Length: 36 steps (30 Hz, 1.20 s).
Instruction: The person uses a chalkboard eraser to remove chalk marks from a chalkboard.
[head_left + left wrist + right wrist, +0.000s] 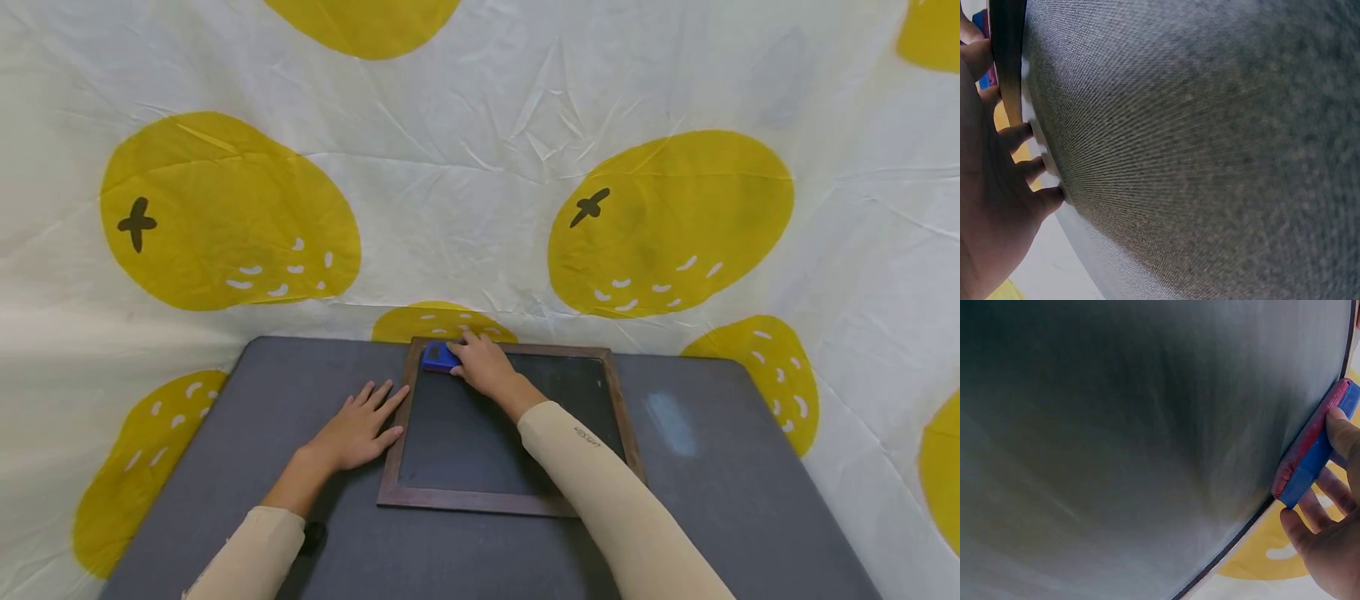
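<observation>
A blackboard [480, 433] in a brown wooden frame lies on the grey table. At its far left corner my right hand [483, 364] grips a blue chalkboard eraser [438, 357]. In the right wrist view, the eraser's red felt side [1310, 440] is against the board's dark surface, close to the frame, with the thumb on one side and fingers on the other. My left hand [358, 432] lies spread, its fingers straight, with the fingertips at the left edge of the frame. Faint pale smears streak the board [1116, 456].
A pale chalky patch [671, 423] marks the grey table [720, 500] right of the board. Behind the table hangs a white cloth [457, 208] with yellow fruit shapes. A small black object [313, 538] shows beside the left sleeve.
</observation>
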Each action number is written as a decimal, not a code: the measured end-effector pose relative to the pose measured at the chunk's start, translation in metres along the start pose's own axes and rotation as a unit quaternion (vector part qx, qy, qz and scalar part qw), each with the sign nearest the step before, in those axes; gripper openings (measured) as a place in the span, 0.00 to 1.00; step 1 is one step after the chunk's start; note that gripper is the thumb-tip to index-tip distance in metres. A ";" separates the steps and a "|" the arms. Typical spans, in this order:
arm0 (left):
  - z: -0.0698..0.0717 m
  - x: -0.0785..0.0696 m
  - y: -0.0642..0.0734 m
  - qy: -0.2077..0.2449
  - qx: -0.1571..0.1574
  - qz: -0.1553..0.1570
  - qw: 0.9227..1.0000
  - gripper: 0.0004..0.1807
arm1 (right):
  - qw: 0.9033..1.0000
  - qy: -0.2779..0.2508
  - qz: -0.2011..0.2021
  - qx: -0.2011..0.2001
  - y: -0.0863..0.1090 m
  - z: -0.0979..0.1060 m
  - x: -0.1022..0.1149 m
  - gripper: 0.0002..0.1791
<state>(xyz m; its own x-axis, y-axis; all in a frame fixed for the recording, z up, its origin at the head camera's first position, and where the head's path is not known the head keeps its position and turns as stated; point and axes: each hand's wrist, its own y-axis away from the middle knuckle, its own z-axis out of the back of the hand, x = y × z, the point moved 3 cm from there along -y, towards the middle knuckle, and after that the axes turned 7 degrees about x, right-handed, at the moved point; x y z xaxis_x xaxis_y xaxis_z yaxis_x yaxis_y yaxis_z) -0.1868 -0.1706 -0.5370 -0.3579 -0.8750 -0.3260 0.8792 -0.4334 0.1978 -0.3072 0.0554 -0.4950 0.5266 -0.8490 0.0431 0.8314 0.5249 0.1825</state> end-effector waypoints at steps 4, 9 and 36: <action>-0.003 0.001 0.000 -0.004 -0.009 -0.004 1.000 0.37 | 1.000 -0.007 0.006 -0.007 0.000 -0.001 -0.002 0.32; -0.004 0.000 0.000 -0.001 -0.007 -0.007 1.000 0.37 | 1.000 -0.017 0.015 -0.005 0.003 -0.002 -0.006 0.32; 0.001 -0.003 0.001 0.005 -0.015 -0.007 1.000 0.37 | 0.993 -0.014 0.115 -0.038 0.057 -0.009 0.001 0.32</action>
<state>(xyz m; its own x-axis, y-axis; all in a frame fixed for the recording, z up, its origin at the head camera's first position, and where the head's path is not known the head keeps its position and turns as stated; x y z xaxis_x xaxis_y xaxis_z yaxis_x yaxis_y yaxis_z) -0.1852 -0.1683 -0.5350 -0.3681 -0.8663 -0.3376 0.8831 -0.4394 0.1644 -0.2582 0.0849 -0.4932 0.7002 -0.7066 0.1025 0.7008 0.7076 0.0904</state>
